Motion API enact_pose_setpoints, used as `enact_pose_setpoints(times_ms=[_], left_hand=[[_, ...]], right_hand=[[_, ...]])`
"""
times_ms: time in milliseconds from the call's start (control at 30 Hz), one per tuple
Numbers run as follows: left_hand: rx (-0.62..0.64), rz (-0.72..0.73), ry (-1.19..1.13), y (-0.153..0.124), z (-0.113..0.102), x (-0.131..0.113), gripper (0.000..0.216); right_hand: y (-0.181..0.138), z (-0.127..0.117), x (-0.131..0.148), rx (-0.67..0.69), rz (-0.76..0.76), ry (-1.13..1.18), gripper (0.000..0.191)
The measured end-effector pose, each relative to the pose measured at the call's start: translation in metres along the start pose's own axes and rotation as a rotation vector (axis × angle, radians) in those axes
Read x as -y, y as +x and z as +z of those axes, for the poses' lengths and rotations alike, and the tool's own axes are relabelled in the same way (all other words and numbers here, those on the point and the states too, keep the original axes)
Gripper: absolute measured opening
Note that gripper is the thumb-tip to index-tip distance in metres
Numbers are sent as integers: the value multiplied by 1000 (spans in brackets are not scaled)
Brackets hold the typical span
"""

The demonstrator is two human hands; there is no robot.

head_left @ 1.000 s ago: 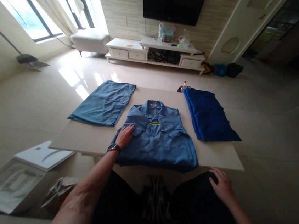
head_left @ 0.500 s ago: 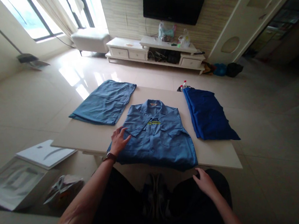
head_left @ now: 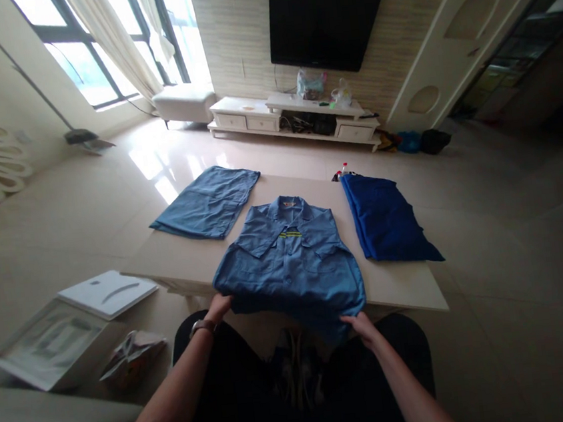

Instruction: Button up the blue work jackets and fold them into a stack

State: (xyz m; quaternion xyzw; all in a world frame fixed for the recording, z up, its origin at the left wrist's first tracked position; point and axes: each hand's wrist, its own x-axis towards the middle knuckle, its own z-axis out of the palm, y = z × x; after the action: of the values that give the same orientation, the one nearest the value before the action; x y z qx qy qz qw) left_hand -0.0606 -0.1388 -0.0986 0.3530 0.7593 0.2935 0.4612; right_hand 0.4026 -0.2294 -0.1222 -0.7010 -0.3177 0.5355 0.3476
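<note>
A light blue work shirt (head_left: 287, 264) lies front up on the table, its collar pointing away from me and its sleeves folded in over the chest. Its lower edge hangs past the table's near edge. My left hand (head_left: 218, 306) is closed on the shirt's lower left corner, with a watch on that wrist. At the lower right corner, my right hand (head_left: 361, 327) pinches the hem. Folded light blue cloth (head_left: 207, 202) rests to the left of the shirt. To the right lies a folded dark blue garment (head_left: 388, 220).
The pale table (head_left: 166, 262) reaches across in front of my knees. Left of it stand a white box (head_left: 104, 293) and a crumpled bag (head_left: 134, 357) on the floor. Red-capped bottles (head_left: 344, 168) show behind the table. A low TV cabinet (head_left: 247, 122) stands along the far wall.
My left hand has moved from the shirt's left side down to its lower corner and closed there. My right hand has come up and taken hold of the right hem corner.
</note>
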Motion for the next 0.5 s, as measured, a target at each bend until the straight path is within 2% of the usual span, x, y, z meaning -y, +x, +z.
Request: enact_pose_setpoints(times_ms=[167,233,333,400,500], left_hand=[[2,54,-225,-20,-35,-23,33],[127,11,-326,-41,-42,-20,37],[365,-138,-295,-76,-43,-4,43],[362,-191,-283,-93,-44,6,45],[258,-211,-312,-105,-54,12,39]], right_hand=[[-36,-34,33,44,-72,299,55],[-53,-40,37,117,-32,346,55],[-73,-36,33,242,56,242,59],[-80,-34,31,208,48,216,61],[-83,-42,35,8,46,282,56]])
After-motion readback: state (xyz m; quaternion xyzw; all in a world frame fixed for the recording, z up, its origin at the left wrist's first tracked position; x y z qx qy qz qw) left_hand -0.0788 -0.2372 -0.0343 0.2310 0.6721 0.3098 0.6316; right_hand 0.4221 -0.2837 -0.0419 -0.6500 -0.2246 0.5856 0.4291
